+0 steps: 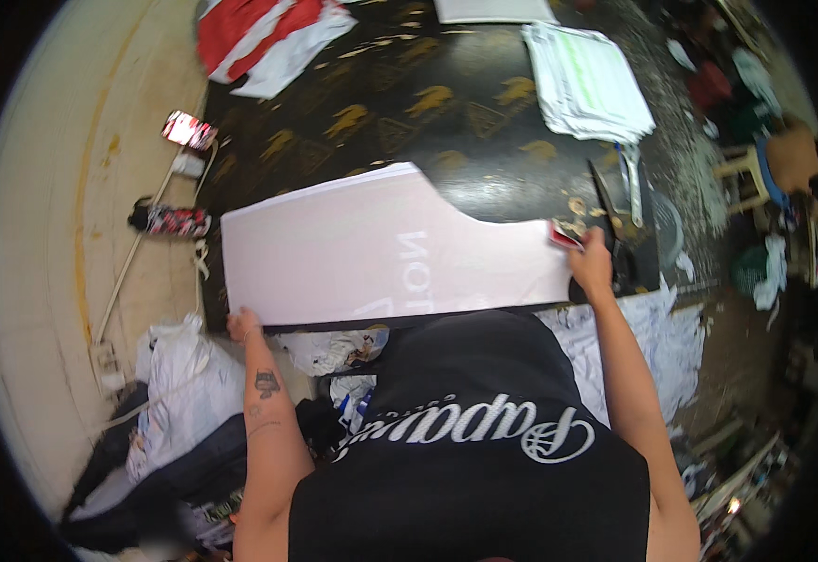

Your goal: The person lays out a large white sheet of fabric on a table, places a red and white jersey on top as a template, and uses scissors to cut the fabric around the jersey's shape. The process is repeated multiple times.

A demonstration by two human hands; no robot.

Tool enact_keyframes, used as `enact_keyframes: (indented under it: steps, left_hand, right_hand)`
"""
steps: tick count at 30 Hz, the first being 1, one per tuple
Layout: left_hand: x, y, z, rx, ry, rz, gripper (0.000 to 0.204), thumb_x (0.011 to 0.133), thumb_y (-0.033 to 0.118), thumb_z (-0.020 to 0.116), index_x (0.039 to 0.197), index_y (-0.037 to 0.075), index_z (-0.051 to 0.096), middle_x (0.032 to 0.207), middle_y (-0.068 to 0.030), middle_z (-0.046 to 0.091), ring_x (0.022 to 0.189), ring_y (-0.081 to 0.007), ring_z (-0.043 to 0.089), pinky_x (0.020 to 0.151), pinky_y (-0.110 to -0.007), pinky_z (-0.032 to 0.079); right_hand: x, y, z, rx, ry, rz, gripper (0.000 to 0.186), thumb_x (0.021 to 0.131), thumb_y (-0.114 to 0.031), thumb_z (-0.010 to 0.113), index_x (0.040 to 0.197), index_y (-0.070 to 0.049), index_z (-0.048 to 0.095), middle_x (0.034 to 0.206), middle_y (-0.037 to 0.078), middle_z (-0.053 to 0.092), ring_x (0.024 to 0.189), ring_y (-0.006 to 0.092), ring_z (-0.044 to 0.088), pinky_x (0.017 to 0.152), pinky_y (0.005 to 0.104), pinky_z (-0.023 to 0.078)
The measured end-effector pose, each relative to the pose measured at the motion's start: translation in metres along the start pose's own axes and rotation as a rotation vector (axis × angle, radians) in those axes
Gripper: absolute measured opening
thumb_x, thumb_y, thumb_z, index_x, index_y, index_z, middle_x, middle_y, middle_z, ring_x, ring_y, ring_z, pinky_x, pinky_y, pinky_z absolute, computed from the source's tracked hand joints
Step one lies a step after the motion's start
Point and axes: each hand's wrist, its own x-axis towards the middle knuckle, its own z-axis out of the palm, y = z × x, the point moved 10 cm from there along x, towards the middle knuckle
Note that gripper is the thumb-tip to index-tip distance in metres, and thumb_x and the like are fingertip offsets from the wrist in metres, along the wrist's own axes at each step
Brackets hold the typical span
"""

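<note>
Black-shirted torso [484, 440] nearest the lens, left hand [243, 325] with fingers gripping the near-left corner of a pale pink cut fabric panel [381, 248] flat on the dark patterned desk [484, 159], right hand [592, 265] pinching its far-right edge, white paper stack [587, 80] beyond.

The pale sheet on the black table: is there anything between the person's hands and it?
Nothing visible stands between them. The left hand rests on the near left corner of the pale sheet, and the right hand touches its right end beside a small red thing. Whether the fingers grip the sheet cannot be told.
</note>
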Motion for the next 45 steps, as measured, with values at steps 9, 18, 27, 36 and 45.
enact_keyframes:
  steps: [9,18,27,36,45]
  left_hand:
    - [-0.263,0.202,-0.115,-0.744,0.047,1.008,0.019,0.089,0.000,0.067,0.107,0.000,0.070,0.104,-0.0139,0.073,0.101,-0.0299,0.070,0.091,-0.040,0.054]
    - [-0.473,0.242,-0.142,-0.781,-0.395,1.496,0.037,0.091,0.005,0.072,0.127,-0.001,0.067,0.123,-0.0213,0.070,0.117,-0.0309,0.068,0.098,-0.042,0.056]
    - [-0.436,0.197,0.002,-0.334,-0.682,0.900,0.030,0.087,0.032,0.074,0.092,0.003,0.070,0.085,-0.0207,0.073,0.082,-0.0395,0.073,0.075,-0.047,0.057]
    - [-0.490,0.287,-0.249,-0.977,-0.339,1.265,0.018,0.099,0.017,0.071,0.103,0.000,0.068,0.089,-0.0211,0.071,0.077,-0.0357,0.072,0.069,-0.040,0.055]
    - [-0.444,0.274,-0.352,-0.671,-0.166,1.647,0.022,0.092,0.027,0.079,0.103,0.009,0.078,0.081,-0.0131,0.074,0.070,-0.0292,0.071,0.067,-0.038,0.056]
  right_hand:
    - [-0.051,-0.089,0.005,-0.312,-0.055,-0.462,0.074,0.084,-0.035,0.083,0.147,-0.007,0.058,0.149,0.026,0.051,0.137,0.0483,0.045,0.116,0.0549,0.038]
    - [-0.043,-0.079,0.031,0.373,-0.545,0.001,0.065,0.091,-0.020,0.071,0.149,0.001,0.049,0.118,0.019,0.075,0.105,0.0344,0.073,0.091,0.0446,0.058]
    - [-0.062,-0.245,0.072,-0.118,-0.271,-1.058,0.067,0.080,0.001,0.066,0.144,-0.014,0.060,0.150,0.018,0.055,0.139,0.0403,0.050,0.116,0.0521,0.042]
    - [0.033,-0.442,0.005,-0.068,-0.155,-1.354,0.028,0.075,-0.005,0.075,0.099,-0.016,0.082,0.113,0.012,0.069,0.114,0.0364,0.060,0.098,0.0476,0.051]
    - [0.057,-0.390,-0.198,0.218,0.132,-1.344,0.036,0.078,0.007,0.074,0.112,-0.007,0.072,0.120,0.012,0.072,0.123,0.0353,0.061,0.109,0.0462,0.044]
